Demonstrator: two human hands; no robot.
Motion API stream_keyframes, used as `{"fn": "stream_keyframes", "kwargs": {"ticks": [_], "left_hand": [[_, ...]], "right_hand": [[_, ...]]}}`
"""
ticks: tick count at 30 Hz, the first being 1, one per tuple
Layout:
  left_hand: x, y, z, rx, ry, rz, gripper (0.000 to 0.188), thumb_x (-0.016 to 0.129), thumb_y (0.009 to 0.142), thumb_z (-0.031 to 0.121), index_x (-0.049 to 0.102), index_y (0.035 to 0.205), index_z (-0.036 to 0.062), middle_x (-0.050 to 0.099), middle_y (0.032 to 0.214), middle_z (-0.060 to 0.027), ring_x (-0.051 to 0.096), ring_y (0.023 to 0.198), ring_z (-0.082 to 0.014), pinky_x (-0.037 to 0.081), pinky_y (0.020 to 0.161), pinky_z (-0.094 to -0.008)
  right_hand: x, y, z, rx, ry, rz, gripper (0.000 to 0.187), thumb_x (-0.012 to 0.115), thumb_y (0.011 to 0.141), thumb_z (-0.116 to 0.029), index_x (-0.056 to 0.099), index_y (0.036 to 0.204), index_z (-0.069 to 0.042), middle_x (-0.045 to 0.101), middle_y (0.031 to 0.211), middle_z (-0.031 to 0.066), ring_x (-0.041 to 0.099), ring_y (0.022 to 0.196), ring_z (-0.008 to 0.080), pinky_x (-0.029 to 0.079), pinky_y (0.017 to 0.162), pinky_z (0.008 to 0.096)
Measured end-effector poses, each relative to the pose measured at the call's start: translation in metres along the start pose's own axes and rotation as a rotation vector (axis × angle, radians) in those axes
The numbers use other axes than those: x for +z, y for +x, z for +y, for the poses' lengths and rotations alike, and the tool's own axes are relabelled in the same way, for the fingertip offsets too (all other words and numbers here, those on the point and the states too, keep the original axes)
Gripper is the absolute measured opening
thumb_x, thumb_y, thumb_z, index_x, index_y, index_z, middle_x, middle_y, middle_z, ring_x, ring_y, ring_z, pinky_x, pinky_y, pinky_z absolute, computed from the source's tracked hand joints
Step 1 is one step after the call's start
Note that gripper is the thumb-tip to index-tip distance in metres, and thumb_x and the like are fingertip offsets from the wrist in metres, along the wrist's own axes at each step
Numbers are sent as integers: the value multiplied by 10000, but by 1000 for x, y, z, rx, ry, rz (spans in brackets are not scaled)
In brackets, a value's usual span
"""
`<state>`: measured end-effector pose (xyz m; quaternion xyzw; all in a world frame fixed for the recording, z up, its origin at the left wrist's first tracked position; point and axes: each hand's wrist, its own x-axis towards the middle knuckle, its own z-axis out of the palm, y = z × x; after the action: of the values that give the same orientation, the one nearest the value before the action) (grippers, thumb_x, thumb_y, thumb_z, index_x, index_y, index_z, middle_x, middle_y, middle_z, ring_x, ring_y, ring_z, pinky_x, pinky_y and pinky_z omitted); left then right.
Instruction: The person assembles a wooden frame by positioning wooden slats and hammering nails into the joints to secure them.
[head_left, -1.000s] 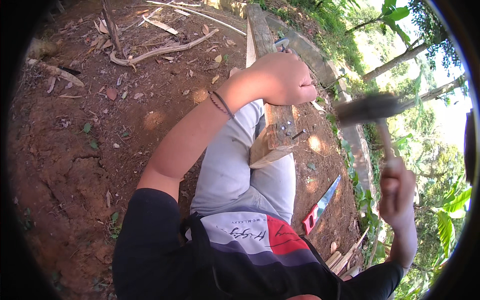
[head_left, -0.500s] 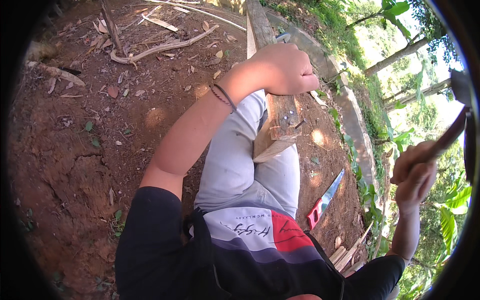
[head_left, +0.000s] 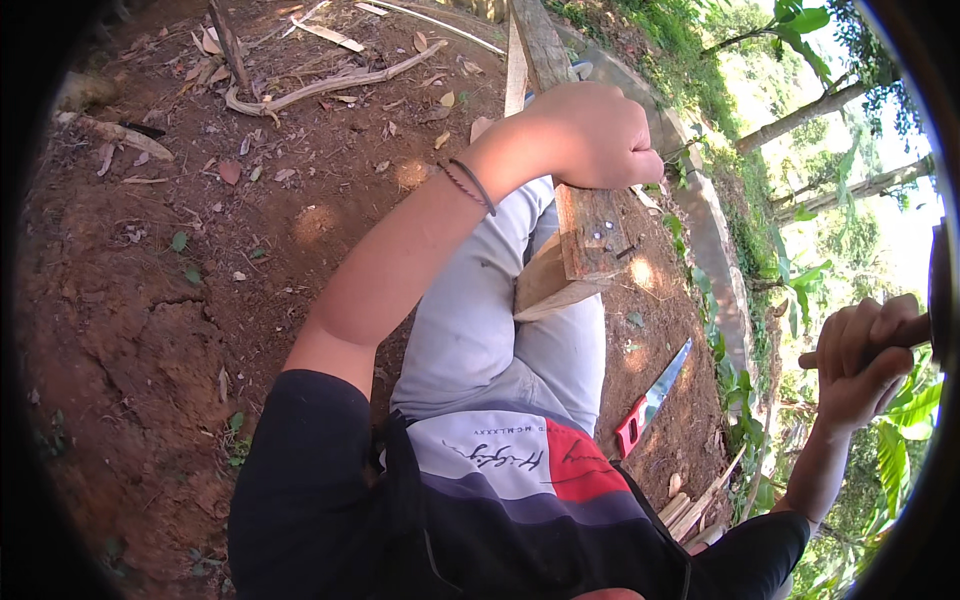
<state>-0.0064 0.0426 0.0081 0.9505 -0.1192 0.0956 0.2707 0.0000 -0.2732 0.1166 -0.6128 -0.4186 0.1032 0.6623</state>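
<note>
My left hand is closed round a wooden beam that lies between my legs, its near end toward me. Two nail heads show in the top of that end, and one nail sticks out beside them at a slant. Under the beam a paler piece of wood meets it at an angle. Off to the right, my right hand grips a hammer by its handle, well away from the beam. The butt of the handle pokes out past my fingers; the hammer's head is cut off by the dark rim.
A handsaw with a red handle lies on the soil by my right leg. Wood strips lie nearer me. A bent branch and dry leaves are at the far left. A low concrete edge borders plants on the right.
My right hand has swung the hammer outward to the right, tilting its handle so the head leaves view. My left hand and the beam sit slightly further right in the picture.
</note>
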Motion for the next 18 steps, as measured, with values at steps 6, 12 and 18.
{"fn": "stream_keyframes", "kwargs": {"ticks": [6,12,18], "left_hand": [[2,3,3,45,-16,3,375,520,799,310,571,535,48,532,522,-138,553,520,-301,438,548,-407],[5,6,5,32,-24,19,376,514,781,317,552,516,52,518,504,-132,545,508,-292,433,544,-404],[8,11,5,3,-2,-12,349,527,762,337,628,548,80,567,516,-141,581,509,-301,474,537,-414]], "right_hand": [[-3,-4,1,170,-791,-146,369,402,1001,-386,464,818,-71,380,531,-22,366,407,110,314,388,310],[30,-10,13,95,-1346,-747,406,415,981,-415,457,773,-69,404,539,62,469,411,220,349,415,375],[-6,-17,6,-63,-259,71,426,363,996,-446,455,795,-83,413,538,-32,341,394,98,302,385,309]]}}
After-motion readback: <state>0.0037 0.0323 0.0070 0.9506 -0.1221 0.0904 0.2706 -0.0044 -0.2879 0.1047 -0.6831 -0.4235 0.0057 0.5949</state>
